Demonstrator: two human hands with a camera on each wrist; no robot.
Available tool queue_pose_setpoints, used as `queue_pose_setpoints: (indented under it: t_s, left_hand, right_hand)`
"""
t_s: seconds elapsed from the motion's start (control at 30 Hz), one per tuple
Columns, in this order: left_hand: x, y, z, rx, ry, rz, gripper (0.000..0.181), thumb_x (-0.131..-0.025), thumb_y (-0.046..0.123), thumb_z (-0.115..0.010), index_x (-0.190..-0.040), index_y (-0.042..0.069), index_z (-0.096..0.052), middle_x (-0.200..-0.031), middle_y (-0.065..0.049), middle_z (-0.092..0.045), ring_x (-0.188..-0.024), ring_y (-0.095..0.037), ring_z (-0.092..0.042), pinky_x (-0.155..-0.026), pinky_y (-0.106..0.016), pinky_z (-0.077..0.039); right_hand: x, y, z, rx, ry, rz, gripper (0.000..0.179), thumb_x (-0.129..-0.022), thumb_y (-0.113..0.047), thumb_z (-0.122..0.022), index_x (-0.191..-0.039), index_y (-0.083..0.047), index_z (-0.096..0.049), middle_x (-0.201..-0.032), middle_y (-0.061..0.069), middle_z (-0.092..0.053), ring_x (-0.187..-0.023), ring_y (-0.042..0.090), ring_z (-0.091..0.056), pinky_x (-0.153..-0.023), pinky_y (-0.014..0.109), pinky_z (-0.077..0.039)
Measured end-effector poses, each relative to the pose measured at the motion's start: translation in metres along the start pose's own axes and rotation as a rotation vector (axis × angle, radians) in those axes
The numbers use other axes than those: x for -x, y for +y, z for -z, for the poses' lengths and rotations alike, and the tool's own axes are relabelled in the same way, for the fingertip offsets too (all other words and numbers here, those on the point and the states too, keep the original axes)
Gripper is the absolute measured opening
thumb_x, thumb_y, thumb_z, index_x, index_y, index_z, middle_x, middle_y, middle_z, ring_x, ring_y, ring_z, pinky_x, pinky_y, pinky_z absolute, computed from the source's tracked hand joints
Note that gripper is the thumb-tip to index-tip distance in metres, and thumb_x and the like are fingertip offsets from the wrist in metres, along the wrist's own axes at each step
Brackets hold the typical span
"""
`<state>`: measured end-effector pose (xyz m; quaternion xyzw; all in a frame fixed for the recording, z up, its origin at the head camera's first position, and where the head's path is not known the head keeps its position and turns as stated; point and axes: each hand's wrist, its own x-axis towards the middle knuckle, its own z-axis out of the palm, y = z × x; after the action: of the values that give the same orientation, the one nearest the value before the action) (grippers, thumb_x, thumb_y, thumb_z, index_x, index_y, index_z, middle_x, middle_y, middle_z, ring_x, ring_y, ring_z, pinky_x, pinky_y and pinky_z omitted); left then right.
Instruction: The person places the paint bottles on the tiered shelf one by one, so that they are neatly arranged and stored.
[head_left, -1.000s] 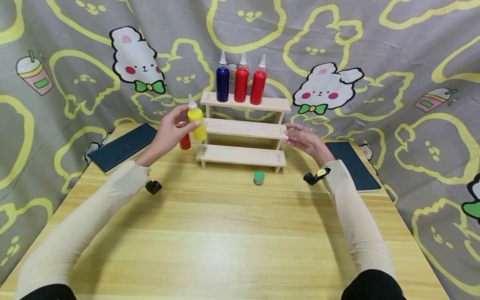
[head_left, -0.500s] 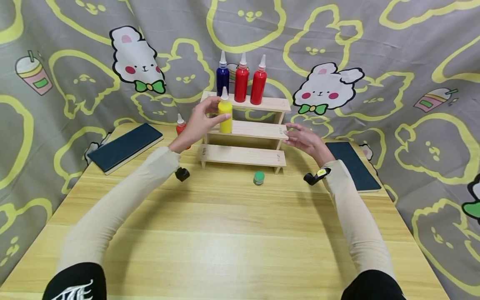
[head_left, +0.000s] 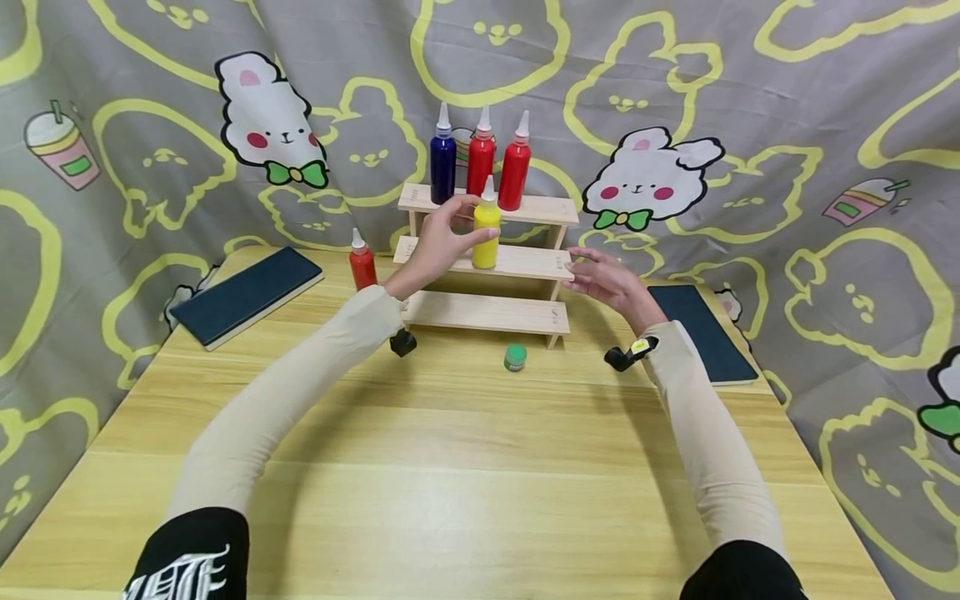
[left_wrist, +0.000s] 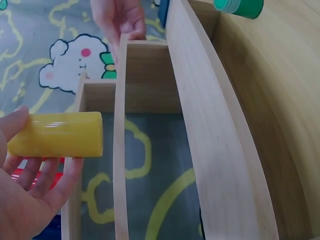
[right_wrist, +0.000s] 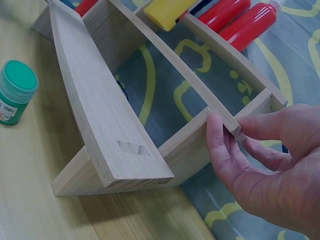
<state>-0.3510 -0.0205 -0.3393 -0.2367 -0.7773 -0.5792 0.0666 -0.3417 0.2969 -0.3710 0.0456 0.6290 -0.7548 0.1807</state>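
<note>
My left hand (head_left: 442,244) grips a yellow squeeze bottle (head_left: 486,237) with a white pointed nozzle, thumb in front and fingers behind. In the head view the bottle stands upright before the middle tier of a three-tier wooden rack (head_left: 487,310). The left wrist view shows a narrow gap between the bottle's base (left_wrist: 95,134) and the middle board (left_wrist: 120,150). My right hand (head_left: 606,282) pinches the right end of that middle board between thumb and fingers, plain in the right wrist view (right_wrist: 270,160). On the top tier stand a dark blue bottle (head_left: 442,167) and two red bottles (head_left: 514,173).
Another red bottle (head_left: 363,265) stands on the table left of the rack, partly behind my left wrist. A small green-lidded jar (head_left: 515,357) sits before the rack. Dark blue notebooks lie at the left (head_left: 247,296) and right (head_left: 701,333). A patterned curtain (head_left: 750,83) hangs behind.
My left hand has carried the yellow bottle rightward from beside the rack to the front of the middle tier. The right hand has kept its hold on the board's end.
</note>
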Motion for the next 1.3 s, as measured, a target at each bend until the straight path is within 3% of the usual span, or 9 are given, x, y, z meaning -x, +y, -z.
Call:
queue_pose_setpoints:
  t_s: [0.6,1.1,1.3]
  left_hand:
    - [-0.014,-0.004,-0.027,0.037,0.003,-0.006,0.05,-0.093,0.02,-0.083,-0.135,0.005,-0.061,-0.122,-0.015,-0.068,-0.106,-0.027,-0.066,-0.093,-0.033,-0.057]
    - [-0.022,-0.006,-0.039,-0.023,0.028,-0.021,0.049,-0.093,0.019,-0.083,-0.134,0.007,-0.06,-0.12,-0.013,-0.068,-0.106,-0.025,-0.063,-0.093,-0.028,-0.054]
    - [-0.023,-0.006,-0.04,-0.043,0.034,-0.015,0.05,-0.092,0.018,-0.083,-0.135,0.008,-0.06,-0.12,-0.012,-0.067,-0.107,-0.024,-0.063,-0.095,-0.028,-0.053]
  right_hand:
    - [0.001,-0.001,0.0,-0.002,-0.008,-0.013,0.056,-0.107,0.004,-0.05,-0.159,-0.006,-0.03,-0.108,0.008,-0.063,-0.087,0.015,-0.07,-0.092,0.029,-0.06]
    - [-0.001,0.001,0.0,-0.041,-0.011,-0.011,0.059,-0.107,0.005,-0.048,-0.161,-0.004,-0.025,-0.105,0.008,-0.065,-0.085,0.015,-0.07,-0.08,0.026,-0.061]
    - [-0.001,0.001,0.0,-0.019,-0.009,-0.016,0.054,-0.107,0.003,-0.049,-0.157,-0.007,-0.03,-0.105,0.008,-0.064,-0.084,0.016,-0.07,-0.085,0.027,-0.061]
